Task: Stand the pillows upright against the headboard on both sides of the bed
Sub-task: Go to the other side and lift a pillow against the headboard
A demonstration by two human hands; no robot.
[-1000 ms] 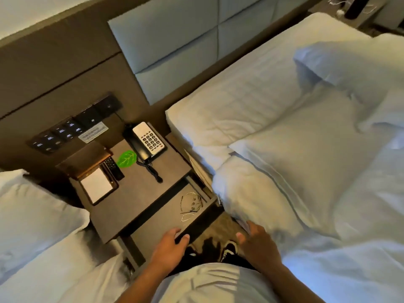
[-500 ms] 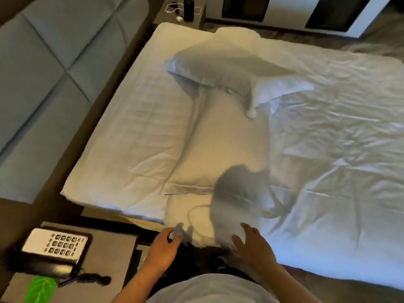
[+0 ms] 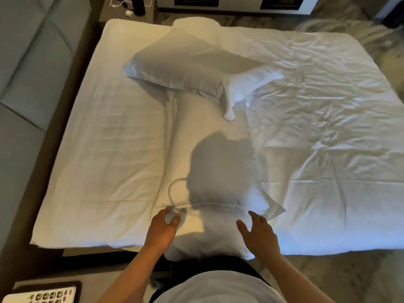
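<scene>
A grey padded wall panel [image 3: 28, 68] ran left of the bed [image 3: 105, 149]. A telephone [image 3: 41, 296] sat at its near corner. Patterned carpet [image 3: 341, 278] lay around it.

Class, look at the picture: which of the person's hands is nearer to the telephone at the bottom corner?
Left. The left hand pinches the near pillow edge, on the telephone side; the right hand hovers further away.

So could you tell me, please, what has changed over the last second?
The view swung from the nightstand to the bed. The left hand has moved onto the near pillow and pinches its corner; the right hand has come up open beside it, not gripping. Both pillows lie flat as before, the far pillow overlapping the near one.
</scene>
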